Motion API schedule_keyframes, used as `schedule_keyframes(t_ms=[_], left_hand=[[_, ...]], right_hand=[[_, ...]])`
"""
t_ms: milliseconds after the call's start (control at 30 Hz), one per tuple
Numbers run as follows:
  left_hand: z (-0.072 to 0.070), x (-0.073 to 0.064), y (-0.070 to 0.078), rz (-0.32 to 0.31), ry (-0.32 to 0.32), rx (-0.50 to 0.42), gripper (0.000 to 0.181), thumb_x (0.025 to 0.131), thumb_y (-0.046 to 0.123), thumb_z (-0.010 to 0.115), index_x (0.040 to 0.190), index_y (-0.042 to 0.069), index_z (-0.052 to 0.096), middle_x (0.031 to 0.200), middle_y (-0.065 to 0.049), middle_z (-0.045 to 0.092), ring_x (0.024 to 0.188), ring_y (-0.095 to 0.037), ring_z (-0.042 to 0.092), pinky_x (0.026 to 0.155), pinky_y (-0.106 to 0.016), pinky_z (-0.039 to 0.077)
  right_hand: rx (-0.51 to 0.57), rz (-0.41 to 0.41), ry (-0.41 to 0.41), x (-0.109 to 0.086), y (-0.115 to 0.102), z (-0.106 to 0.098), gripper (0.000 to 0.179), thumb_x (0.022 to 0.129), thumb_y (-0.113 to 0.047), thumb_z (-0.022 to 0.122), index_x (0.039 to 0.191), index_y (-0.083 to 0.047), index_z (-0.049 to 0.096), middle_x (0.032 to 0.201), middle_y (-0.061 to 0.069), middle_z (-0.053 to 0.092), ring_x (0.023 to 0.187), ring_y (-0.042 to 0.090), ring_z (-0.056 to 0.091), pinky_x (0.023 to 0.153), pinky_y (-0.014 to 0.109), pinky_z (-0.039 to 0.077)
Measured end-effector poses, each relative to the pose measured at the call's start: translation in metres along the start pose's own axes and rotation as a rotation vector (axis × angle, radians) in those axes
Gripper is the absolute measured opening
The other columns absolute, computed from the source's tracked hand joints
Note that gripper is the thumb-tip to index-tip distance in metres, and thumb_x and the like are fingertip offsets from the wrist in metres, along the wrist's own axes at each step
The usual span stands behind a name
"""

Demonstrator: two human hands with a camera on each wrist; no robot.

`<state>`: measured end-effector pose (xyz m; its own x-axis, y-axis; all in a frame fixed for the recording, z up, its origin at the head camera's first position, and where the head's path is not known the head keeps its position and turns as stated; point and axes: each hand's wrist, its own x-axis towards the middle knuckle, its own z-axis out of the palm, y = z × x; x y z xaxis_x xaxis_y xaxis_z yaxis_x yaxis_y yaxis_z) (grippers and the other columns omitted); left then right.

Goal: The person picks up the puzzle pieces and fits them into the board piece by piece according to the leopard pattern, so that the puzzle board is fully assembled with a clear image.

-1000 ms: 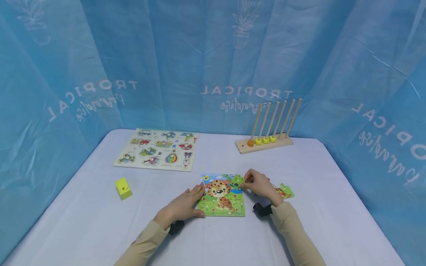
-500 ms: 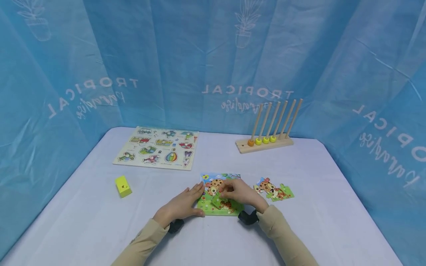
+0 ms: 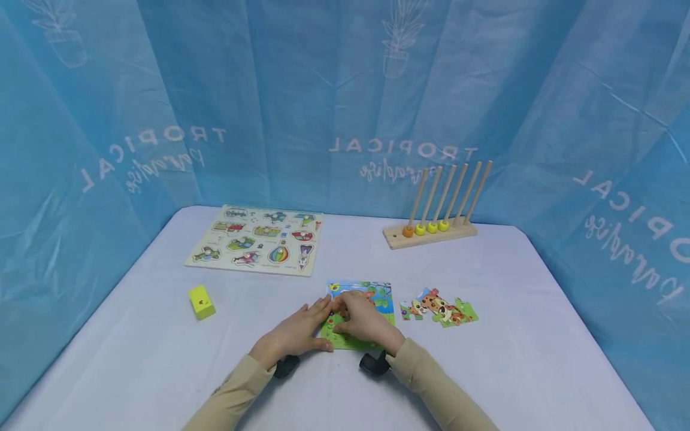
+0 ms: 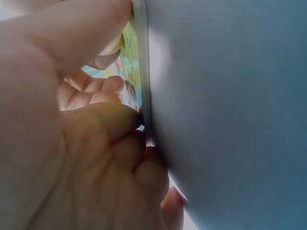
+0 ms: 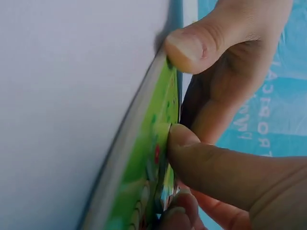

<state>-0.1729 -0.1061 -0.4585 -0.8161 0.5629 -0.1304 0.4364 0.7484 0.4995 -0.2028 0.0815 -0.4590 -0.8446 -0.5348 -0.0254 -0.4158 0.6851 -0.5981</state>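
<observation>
A square jigsaw board (image 3: 386,302) with a leopard picture lies in the middle of the table in the head view. My left hand (image 3: 296,332) rests along its left side, fingers stretched and thumb at the near corner; the left wrist view shows these fingers against the board's edge (image 4: 144,72). Over the board, my right hand (image 3: 366,323) pinches a green puzzle piece (image 5: 163,132) low against the surface. Its thumb (image 5: 184,139) shows in the right wrist view, but most of the piece is hidden. Several loose puzzle pieces (image 3: 450,311) lie to the right of the board.
A wooden peg puzzle (image 3: 253,239) with vehicle shapes lies at the back left. Nearer stands a yellow block (image 3: 202,302). A wooden rack (image 3: 431,234) with upright rods and a few beads is at the back right. Blue curtains (image 3: 302,108) surround the table.
My right hand has moved left from the board's right edge, bringing the green piece across to the left part of the board. My left hand has stayed in place.
</observation>
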Motion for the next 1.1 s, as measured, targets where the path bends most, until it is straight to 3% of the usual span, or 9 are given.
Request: schedule_keyframes(t_ms=[167,300,433,567,667,767,867,967,1100], left_hand=[[0.001,0.002,0.001,-0.007,-0.007,-0.004,0.088,0.085,0.040,0.071,0.149,-0.003,0.029,0.161,-0.016,0.020,0.149,-0.033,0.022,0.121,-0.053,0.022],[0.002,0.002,0.001,-0.015,-0.008,-0.009,0.089,0.085,0.041,0.071,0.150,-0.003,0.029,0.161,-0.016,0.020,0.149,-0.033,0.022,0.122,-0.053,0.021],[0.003,0.001,0.001,-0.036,0.005,0.004,0.090,0.084,0.041,0.072,0.150,-0.002,0.029,0.161,-0.016,0.020,0.148,-0.033,0.023,0.122,-0.052,0.021],[0.003,0.002,0.000,-0.037,0.003,0.000,0.091,0.083,0.041,0.072,0.151,-0.001,0.027,0.161,-0.016,0.019,0.149,-0.033,0.022,0.123,-0.052,0.019],[0.003,0.003,0.000,-0.033,-0.006,0.001,0.091,0.084,0.041,0.072,0.151,-0.001,0.027,0.162,-0.015,0.019,0.149,-0.032,0.021,0.123,-0.051,0.019],[0.003,0.003,0.000,-0.038,-0.011,0.008,0.091,0.084,0.042,0.071,0.151,-0.001,0.027,0.162,-0.015,0.019,0.149,-0.031,0.021,0.123,-0.051,0.019],[0.002,0.003,0.001,-0.043,-0.009,0.002,0.091,0.084,0.042,0.071,0.151,-0.001,0.027,0.162,-0.015,0.019,0.149,-0.031,0.021,0.123,-0.051,0.019],[0.001,0.002,0.001,-0.036,-0.005,-0.003,0.091,0.084,0.041,0.072,0.150,-0.002,0.028,0.161,-0.016,0.019,0.149,-0.032,0.021,0.123,-0.051,0.019],[0.000,0.001,0.001,-0.024,-0.002,0.000,0.090,0.084,0.040,0.071,0.150,-0.003,0.028,0.161,-0.017,0.020,0.149,-0.033,0.021,0.122,-0.052,0.020]], right_hand=[[0.036,-0.011,-0.019,0.000,0.007,-0.001,0.043,0.082,-0.016,0.079,0.118,-0.007,0.058,0.098,0.003,0.056,0.080,0.012,0.047,0.068,0.023,0.043],[0.172,-0.037,-0.066,-0.004,0.020,-0.016,0.041,0.090,-0.019,0.070,0.127,-0.007,0.056,0.105,0.006,0.059,0.083,0.011,0.053,0.070,0.024,0.048],[0.258,0.001,0.011,-0.013,0.042,-0.045,0.035,0.095,-0.020,0.062,0.128,-0.007,0.058,0.106,0.008,0.062,0.089,0.018,0.061,0.072,0.031,0.053],[0.200,0.109,0.154,-0.031,0.077,-0.074,0.032,0.095,-0.019,0.062,0.125,-0.007,0.060,0.111,0.011,0.065,0.100,0.026,0.061,0.077,0.035,0.054],[0.134,0.227,0.213,-0.048,0.103,-0.091,0.032,0.094,-0.016,0.063,0.125,-0.006,0.061,0.118,0.014,0.064,0.108,0.031,0.060,0.084,0.041,0.054],[0.068,0.303,0.206,-0.062,0.122,-0.102,0.039,0.090,-0.014,0.068,0.127,-0.004,0.059,0.121,0.017,0.062,0.111,0.033,0.058,0.088,0.046,0.053],[0.038,0.321,0.166,-0.069,0.131,-0.108,0.051,0.083,-0.011,0.075,0.129,-0.002,0.057,0.121,0.019,0.061,0.109,0.034,0.058,0.086,0.047,0.053],[0.024,0.323,0.128,-0.069,0.130,-0.109,0.058,0.078,-0.009,0.080,0.130,-0.001,0.056,0.119,0.019,0.060,0.104,0.032,0.058,0.081,0.043,0.053],[0.033,0.377,0.103,-0.068,0.128,-0.110,0.059,0.078,-0.009,0.079,0.132,-0.003,0.055,0.116,0.021,0.059,0.094,0.028,0.057,0.068,0.034,0.053]])
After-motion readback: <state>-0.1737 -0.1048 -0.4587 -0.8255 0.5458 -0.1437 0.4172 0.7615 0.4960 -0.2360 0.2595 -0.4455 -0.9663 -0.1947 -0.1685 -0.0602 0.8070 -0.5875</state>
